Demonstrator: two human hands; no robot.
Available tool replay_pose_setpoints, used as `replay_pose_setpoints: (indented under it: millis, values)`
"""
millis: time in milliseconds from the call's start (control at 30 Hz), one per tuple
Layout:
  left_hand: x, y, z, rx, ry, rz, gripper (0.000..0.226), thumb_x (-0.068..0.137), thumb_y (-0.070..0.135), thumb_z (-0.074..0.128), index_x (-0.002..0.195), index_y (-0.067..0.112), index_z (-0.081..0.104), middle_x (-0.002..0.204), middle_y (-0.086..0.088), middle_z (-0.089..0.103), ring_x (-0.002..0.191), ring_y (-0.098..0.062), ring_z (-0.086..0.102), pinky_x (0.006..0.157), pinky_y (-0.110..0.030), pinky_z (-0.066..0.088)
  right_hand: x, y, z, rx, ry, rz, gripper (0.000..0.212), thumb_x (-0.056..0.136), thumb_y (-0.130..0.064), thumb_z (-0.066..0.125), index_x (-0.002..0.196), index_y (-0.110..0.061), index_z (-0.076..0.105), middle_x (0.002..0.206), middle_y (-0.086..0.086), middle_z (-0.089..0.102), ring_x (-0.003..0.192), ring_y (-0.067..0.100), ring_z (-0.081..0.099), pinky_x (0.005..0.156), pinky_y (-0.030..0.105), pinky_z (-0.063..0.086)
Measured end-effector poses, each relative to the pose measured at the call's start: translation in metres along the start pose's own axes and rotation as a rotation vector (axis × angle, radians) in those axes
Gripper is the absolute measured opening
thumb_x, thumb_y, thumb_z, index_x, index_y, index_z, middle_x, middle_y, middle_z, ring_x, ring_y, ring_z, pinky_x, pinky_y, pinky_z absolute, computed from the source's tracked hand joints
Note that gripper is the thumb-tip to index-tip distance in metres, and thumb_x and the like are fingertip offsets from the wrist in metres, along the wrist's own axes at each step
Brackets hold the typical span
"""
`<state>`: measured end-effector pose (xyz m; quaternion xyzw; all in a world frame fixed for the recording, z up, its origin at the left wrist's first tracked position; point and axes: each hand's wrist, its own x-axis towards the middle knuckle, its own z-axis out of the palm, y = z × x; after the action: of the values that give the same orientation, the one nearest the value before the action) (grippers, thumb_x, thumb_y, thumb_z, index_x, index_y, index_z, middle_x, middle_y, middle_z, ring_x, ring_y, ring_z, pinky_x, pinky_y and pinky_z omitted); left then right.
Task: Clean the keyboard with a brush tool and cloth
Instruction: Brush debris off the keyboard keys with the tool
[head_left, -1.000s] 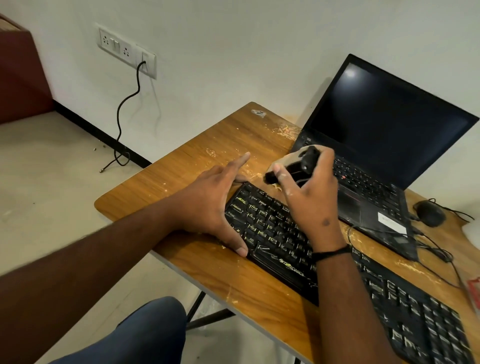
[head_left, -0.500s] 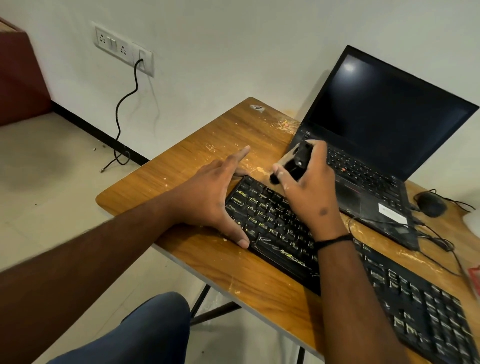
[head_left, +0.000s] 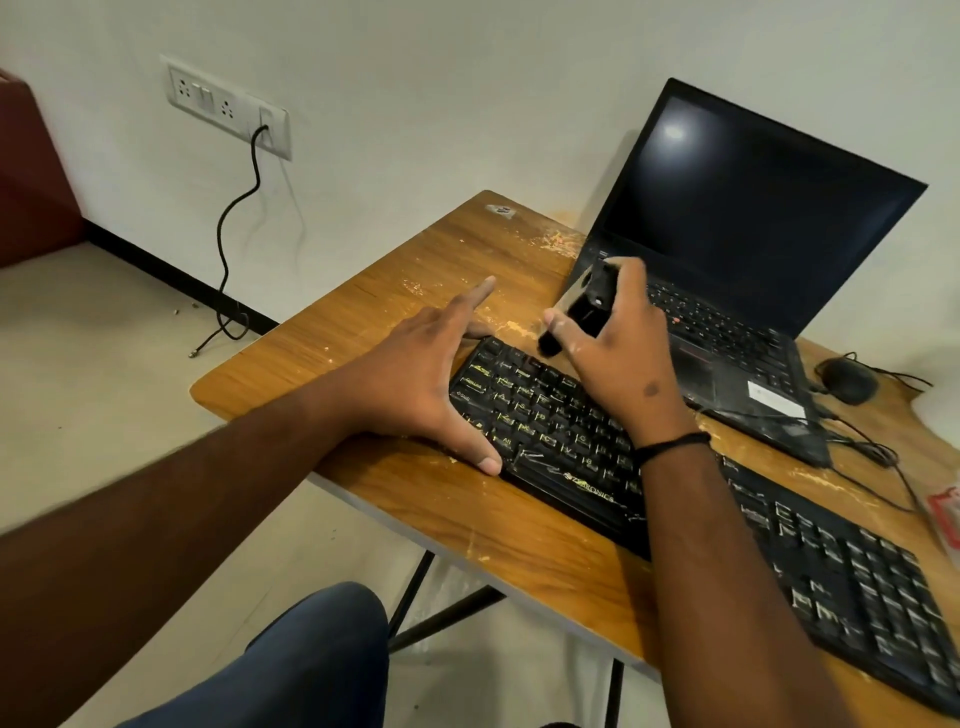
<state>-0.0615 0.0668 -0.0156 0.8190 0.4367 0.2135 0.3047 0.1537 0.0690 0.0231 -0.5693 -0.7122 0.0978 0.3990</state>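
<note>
A scuffed wooden counter (head_left: 363, 322) with pale scratches and crumbs fills the middle. At two o'clock on it stands an open black laptop (head_left: 748, 218) with a dark screen. At three o'clock, just beside the laptop's right corner, lies a black corded mouse (head_left: 848, 382). At ten o'clock a white wall socket panel (head_left: 223, 104) holds a plugged-in black cable (head_left: 228, 218) that trails down to the beige floor (head_left: 104, 364). At nine o'clock a dark red cabinet (head_left: 31, 187) meets the wall.

Scuffed wood-grain table (head_left: 415, 270), perhaps laminate
</note>
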Motion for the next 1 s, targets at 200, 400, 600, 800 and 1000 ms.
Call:
replay_pose_setpoints:
  millis: [200, 400, 600, 800, 1000]
  values:
    - [0.000, -0.001, 0.000, 0.003, -0.001, 0.015, 0.158, 0.040, 0.065, 0.093, 0.156, 0.043, -0.012, 0.158, 0.012, 0.033, 0.145, -0.013, 0.026, 0.118, -0.038, 0.024, 0.002, 0.004, -0.002, 0.093, -0.070, 0.030, 0.045, 0.090, -0.024, 0.070, 0.122, -0.016, 0.039, 0.104, 0.003, 0.057, 0.077, 0.010, 0.063, 0.054, 0.015, 0.052]
    - [-0.001, 0.000, -0.001, 0.001, 0.001, 0.012, 0.159, 0.041, 0.063, 0.093, 0.155, 0.044, -0.016, 0.158, 0.012, 0.032, 0.144, -0.010, 0.025, 0.115, -0.033, 0.022, 0.003, 0.009, -0.011, 0.143, -0.027, 0.029, 0.041, 0.090, -0.023, 0.070, 0.119, -0.016, 0.042, 0.102, 0.005, 0.058, 0.080, 0.017, 0.062, 0.055, 0.014, 0.048]
    - [0.001, -0.001, 0.000, -0.007, 0.002, 0.004, 0.160, 0.040, 0.062, 0.094, 0.154, 0.046, -0.017, 0.159, 0.011, 0.030, 0.146, -0.013, 0.024, 0.115, -0.035, 0.023, 0.003, 0.010, -0.010, 0.078, 0.016, -0.010, 0.041, 0.088, -0.020, 0.071, 0.118, -0.017, 0.043, 0.102, 0.003, 0.058, 0.079, 0.014, 0.061, 0.056, 0.013, 0.048]
    - [0.001, -0.002, 0.001, -0.005, 0.007, 0.013, 0.160, 0.040, 0.065, 0.093, 0.155, 0.044, -0.016, 0.158, 0.012, 0.033, 0.146, -0.013, 0.026, 0.116, -0.037, 0.024, 0.002, 0.008, 0.000, 0.005, -0.079, -0.018, 0.044, 0.087, -0.024, 0.073, 0.120, -0.019, 0.044, 0.109, 0.002, 0.059, 0.087, 0.011, 0.061, 0.059, 0.013, 0.052]
    - [0.001, -0.003, 0.002, -0.018, 0.013, 0.016, 0.160, 0.037, 0.067, 0.091, 0.155, 0.044, -0.015, 0.157, 0.011, 0.036, 0.144, -0.012, 0.028, 0.117, -0.037, 0.026, 0.003, 0.007, -0.001, 0.151, -0.159, -0.063, 0.036, 0.086, -0.021, 0.073, 0.115, -0.017, 0.051, 0.108, 0.000, 0.067, 0.092, 0.014, 0.065, 0.066, 0.017, 0.051]
